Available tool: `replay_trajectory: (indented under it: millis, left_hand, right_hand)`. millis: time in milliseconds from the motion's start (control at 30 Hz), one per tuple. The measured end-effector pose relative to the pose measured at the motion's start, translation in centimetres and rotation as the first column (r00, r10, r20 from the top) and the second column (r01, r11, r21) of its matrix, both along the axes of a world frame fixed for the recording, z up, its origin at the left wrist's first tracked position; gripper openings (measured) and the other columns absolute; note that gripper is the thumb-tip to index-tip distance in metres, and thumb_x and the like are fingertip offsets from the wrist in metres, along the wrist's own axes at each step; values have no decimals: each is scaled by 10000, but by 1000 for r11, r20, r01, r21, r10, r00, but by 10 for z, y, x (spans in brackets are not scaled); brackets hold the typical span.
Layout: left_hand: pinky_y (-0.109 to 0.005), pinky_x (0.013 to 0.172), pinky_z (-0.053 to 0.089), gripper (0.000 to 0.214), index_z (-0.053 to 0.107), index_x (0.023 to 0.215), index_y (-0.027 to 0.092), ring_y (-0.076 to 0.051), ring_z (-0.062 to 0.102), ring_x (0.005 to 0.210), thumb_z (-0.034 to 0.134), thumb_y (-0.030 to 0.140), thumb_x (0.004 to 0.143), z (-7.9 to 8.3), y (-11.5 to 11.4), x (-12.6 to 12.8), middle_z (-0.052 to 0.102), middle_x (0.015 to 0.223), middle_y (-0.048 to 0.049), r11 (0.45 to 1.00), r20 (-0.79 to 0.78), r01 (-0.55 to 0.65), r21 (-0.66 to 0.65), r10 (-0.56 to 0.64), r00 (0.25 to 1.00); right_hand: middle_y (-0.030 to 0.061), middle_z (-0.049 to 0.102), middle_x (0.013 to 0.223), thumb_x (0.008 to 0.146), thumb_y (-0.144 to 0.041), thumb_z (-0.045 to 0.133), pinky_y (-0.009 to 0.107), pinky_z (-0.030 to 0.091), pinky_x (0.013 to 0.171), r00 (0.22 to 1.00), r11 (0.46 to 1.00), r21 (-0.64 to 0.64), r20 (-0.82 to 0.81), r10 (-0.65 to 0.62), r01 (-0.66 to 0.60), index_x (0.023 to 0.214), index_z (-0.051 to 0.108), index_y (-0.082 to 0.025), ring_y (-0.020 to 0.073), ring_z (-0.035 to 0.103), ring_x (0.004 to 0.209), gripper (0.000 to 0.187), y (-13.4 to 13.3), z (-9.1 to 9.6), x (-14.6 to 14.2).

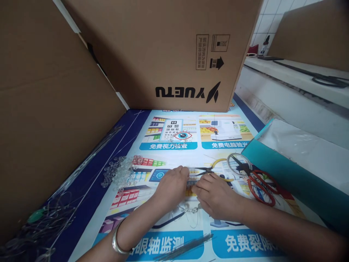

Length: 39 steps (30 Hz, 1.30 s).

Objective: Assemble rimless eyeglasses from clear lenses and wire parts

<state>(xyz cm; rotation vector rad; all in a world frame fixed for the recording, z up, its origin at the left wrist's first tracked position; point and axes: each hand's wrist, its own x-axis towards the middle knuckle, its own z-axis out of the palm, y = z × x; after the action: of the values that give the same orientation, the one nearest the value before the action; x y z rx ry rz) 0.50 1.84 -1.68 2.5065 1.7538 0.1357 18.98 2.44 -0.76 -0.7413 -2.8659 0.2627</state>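
My left hand (172, 185) and my right hand (215, 196) meet over a printed poster mat (191, 145), fingers pinched together on something small and clear between them that I cannot make out. A thin wire piece with clear beads (188, 209) lies just under my hands. A pile of small clear beads (120, 171) sits to the left of my left hand. Yellow-handled pliers (215, 169) lie just beyond my fingertips. I wear a silver bangle (117, 242) on the left wrist.
Red-handled scissors (261, 185) and a roll of clear tape (237, 163) lie right of the pliers. A teal sheet (294, 182) runs along the right. Large cardboard boxes stand at the left (49, 109) and back (163, 54). Thin wires (89, 160) lie along the left edge.
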Motion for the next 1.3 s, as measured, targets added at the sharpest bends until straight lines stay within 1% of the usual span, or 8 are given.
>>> replay_trajectory:
  millis: [100,167,333,567,700,800,1133,1300]
  left_hand:
    - [-318,658,410,82,481,830,166,-211,562,731,414,119,826,-2,1,-1,566,790,-64,999,28,-36,3,35,999]
    - [-312,668,409,106,488,825,172,-203,562,742,391,140,853,-2,1,-2,567,790,-54,999,71,-35,-2,35,997]
    - [-308,707,418,129,506,854,182,-192,561,784,380,164,872,-3,0,-6,570,826,-46,999,185,-28,-21,31,982]
    - [-301,707,418,128,522,838,184,-186,555,778,398,174,865,-4,-1,-9,572,807,-39,999,267,-14,-29,21,964]
    - [-299,702,422,147,534,852,185,-186,555,781,388,182,868,-4,-1,-11,576,814,-43,999,302,-3,-38,14,953]
    - [-298,701,424,156,536,853,185,-184,556,780,381,190,872,-3,-1,-12,577,815,-42,999,319,-3,-47,18,948]
    - [-299,699,423,140,522,844,196,-186,553,776,386,215,871,-6,0,-17,576,815,-31,998,332,-37,-50,51,942]
    - [-297,698,423,136,519,846,202,-182,552,768,387,219,873,-6,-1,-18,574,820,-25,998,332,-33,-48,47,942]
  right_hand:
    - [78,576,886,808,-233,482,387,346,781,998,999,-44,-61,-7,4,1093,543,-161,220,441,870,300,2,-2,1]
    - [72,581,891,815,-220,478,377,364,788,990,996,-88,-137,-17,5,1105,540,-178,213,454,882,300,5,-4,3]
    - [73,589,960,789,-167,508,362,409,807,922,980,-193,-370,-112,41,1163,504,-207,197,491,899,377,13,-12,8]
    - [74,600,957,776,-113,498,358,436,803,888,971,-234,-436,-148,47,1111,544,-201,192,514,905,349,15,-19,9]
    - [56,599,889,788,-80,463,315,453,760,811,955,-282,-534,-239,96,1018,581,-207,167,538,865,288,16,-17,10]
    - [49,601,874,784,-77,465,312,450,765,790,948,-295,-550,-271,119,972,591,-204,164,542,861,259,18,-17,10]
    - [55,590,851,713,-45,500,327,447,755,838,976,-205,-518,-172,73,923,611,-192,180,524,850,280,19,-22,11]
    - [50,589,845,696,-45,510,329,443,752,849,980,-195,-511,-131,33,901,625,-201,178,522,835,282,19,-20,10]
